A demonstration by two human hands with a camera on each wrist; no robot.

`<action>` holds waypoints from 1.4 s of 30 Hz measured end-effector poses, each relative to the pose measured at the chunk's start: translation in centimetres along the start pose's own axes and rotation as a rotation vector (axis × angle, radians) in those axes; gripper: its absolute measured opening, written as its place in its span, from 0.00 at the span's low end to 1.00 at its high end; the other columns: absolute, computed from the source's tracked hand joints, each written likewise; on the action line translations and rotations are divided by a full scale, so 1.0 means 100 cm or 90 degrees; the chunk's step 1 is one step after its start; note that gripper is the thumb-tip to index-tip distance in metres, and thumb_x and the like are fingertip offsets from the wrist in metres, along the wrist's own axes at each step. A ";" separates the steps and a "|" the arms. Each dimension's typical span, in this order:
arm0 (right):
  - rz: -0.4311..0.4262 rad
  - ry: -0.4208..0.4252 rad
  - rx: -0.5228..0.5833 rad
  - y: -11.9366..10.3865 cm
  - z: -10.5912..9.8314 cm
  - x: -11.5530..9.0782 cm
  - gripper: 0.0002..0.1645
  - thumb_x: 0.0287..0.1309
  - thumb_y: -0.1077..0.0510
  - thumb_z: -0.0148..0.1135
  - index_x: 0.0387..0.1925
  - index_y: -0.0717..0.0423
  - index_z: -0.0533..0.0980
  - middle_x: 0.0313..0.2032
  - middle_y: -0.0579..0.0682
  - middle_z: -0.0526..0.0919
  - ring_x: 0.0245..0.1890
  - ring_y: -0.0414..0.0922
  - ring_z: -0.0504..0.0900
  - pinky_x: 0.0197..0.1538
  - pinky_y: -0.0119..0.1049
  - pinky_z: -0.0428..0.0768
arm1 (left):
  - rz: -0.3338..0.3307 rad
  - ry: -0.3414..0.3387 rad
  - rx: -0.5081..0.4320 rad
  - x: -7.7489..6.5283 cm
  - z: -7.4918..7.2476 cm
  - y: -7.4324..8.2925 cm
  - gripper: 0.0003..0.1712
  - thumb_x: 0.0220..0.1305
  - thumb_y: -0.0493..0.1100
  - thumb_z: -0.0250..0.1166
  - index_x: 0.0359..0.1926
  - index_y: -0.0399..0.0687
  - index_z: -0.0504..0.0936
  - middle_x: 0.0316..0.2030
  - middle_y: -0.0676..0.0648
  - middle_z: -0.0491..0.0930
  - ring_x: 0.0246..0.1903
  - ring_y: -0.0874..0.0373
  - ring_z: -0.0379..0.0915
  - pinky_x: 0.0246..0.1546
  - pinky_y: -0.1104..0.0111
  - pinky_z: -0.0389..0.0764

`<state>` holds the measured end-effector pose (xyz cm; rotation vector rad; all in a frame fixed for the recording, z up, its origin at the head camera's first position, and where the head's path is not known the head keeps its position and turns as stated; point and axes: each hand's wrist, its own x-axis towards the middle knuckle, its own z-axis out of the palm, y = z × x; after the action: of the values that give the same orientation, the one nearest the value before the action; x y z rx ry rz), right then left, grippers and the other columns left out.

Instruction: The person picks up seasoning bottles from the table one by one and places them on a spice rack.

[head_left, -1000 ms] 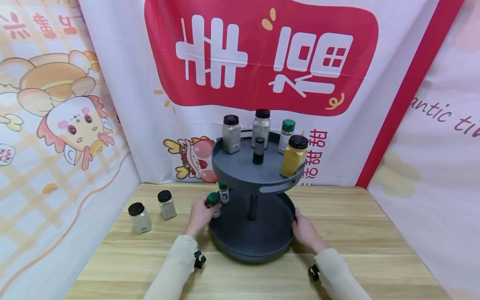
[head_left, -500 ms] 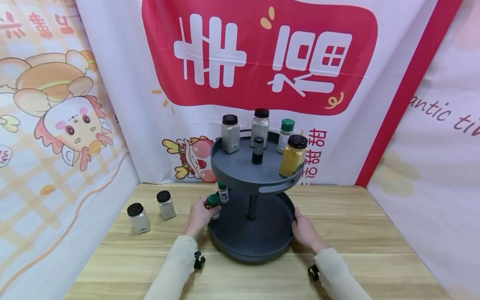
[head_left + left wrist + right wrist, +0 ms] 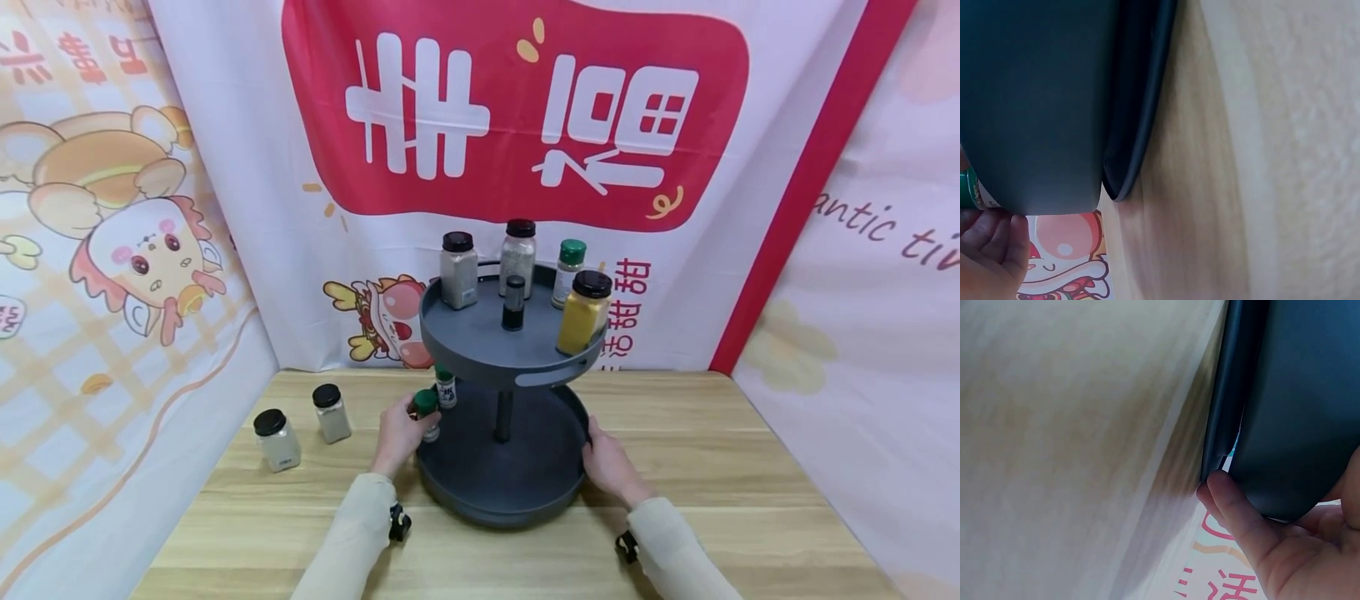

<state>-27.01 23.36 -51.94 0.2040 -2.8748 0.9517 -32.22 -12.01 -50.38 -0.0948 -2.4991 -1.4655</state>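
Note:
In the head view my left hand (image 3: 397, 435) holds a small spice jar with a green cap (image 3: 426, 403) at the left rim of the lower tier of a dark grey two-tier turntable organizer (image 3: 498, 492). A second green-capped spice jar (image 3: 446, 392) stands just behind it inside that tier. My right hand (image 3: 609, 461) grips the lower tier's right rim. Seen from the right wrist, its fingers (image 3: 1235, 512) press the outer wall, with the thumb partly out of frame. From the left wrist, the tier's wall hides most of the held jar.
On the upper tier (image 3: 450, 342) stand two grey-white black-capped jars (image 3: 459, 279), a green-capped jar (image 3: 567, 279) and a yellow-filled jar (image 3: 585, 321), around a short central post (image 3: 513, 308). Two white-filled jars (image 3: 279, 446) stand on the wooden table (image 3: 712, 467) at left. Printed cloth hangs behind.

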 end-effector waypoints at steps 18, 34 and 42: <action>-0.013 0.015 -0.012 -0.002 0.003 -0.004 0.34 0.64 0.67 0.46 0.68 0.76 0.50 0.60 0.74 0.64 0.58 0.62 0.69 0.57 0.54 0.69 | -0.022 0.001 -0.023 -0.004 -0.002 -0.003 0.21 0.54 0.42 0.71 0.50 0.44 0.79 0.46 0.41 0.81 0.49 0.47 0.75 0.47 0.52 0.76; -0.013 0.034 -0.009 -0.008 0.004 -0.008 0.34 0.62 0.68 0.47 0.66 0.77 0.51 0.57 0.75 0.68 0.54 0.62 0.73 0.55 0.54 0.71 | -0.033 -0.002 -0.024 -0.006 -0.018 -0.008 0.29 0.56 0.46 0.70 0.56 0.37 0.74 0.55 0.36 0.74 0.56 0.43 0.69 0.55 0.54 0.71; 0.007 0.026 -0.026 -0.010 0.005 -0.013 0.35 0.62 0.66 0.47 0.65 0.80 0.49 0.58 0.77 0.65 0.55 0.63 0.71 0.56 0.54 0.70 | -0.035 0.011 -0.004 -0.014 -0.027 -0.009 0.29 0.59 0.50 0.67 0.55 0.37 0.74 0.53 0.37 0.75 0.54 0.44 0.70 0.52 0.52 0.72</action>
<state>-25.56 22.33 -51.96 0.1634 -2.8580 0.8875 -30.53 -14.76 -50.23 -0.0151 -2.5024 -1.4901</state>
